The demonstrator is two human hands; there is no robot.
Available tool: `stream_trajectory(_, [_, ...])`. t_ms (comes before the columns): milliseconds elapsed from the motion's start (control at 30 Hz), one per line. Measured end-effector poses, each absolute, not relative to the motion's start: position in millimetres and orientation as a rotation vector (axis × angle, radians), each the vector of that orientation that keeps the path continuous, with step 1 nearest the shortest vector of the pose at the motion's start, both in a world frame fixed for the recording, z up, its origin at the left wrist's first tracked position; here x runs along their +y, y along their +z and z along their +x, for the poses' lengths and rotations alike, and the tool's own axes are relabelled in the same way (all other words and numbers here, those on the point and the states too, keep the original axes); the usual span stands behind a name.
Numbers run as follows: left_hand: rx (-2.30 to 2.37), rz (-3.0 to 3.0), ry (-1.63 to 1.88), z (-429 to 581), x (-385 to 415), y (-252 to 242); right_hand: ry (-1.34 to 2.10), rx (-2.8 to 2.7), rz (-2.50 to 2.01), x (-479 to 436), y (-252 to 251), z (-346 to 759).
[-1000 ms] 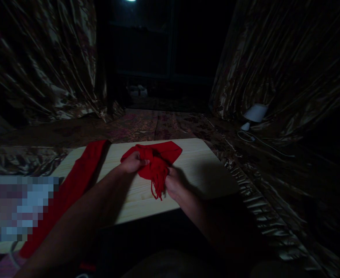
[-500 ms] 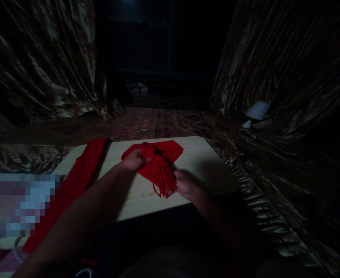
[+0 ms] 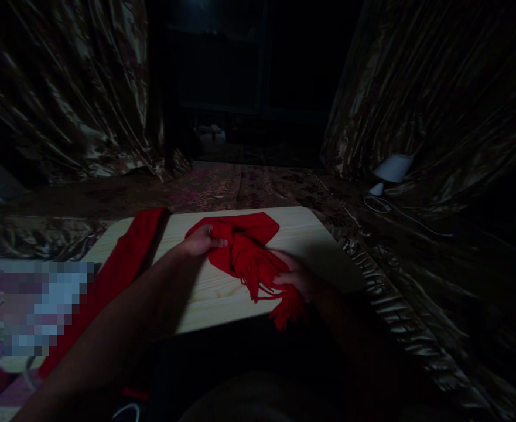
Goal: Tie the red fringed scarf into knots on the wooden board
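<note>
Dim light leaves the table (image 3: pixel 222 302) pale, with shadow on its right, blocky pixelation left of it, near-blackness beyond.

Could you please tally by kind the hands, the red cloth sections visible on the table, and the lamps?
Hands: 2 (left hand, right hand)
Red cloth sections on the table: 2 (fringed bundle, long strip)
Lamps: 1 (white lamp)
Total: 5
</note>
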State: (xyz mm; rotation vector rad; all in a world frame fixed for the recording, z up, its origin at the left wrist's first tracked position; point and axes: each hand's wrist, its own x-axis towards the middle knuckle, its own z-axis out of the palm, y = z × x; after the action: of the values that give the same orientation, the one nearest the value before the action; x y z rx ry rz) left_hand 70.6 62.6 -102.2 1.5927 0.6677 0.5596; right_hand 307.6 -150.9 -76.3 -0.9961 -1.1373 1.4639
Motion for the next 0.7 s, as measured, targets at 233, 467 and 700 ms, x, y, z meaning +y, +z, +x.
stream_trajectory(233, [0.638, 1.560, 0.521, 74.1, 60.7, -101.2, 1.486, -1.621, -1.356, -156.3, -77.5, 342.0])
stream_trajectory(467, [0.689, 1.531, 0.529, 77.4, 60.9, -99.5, 1.541, -2.309, -1.478, -170.3, -51.4, 362.6])
stream_trajectory(700, [0.734, 1.380, 0.549, 76.8, 54.7, -92.8, 1.773, -1.855, -1.290, -165.2, -63.5, 349.2])
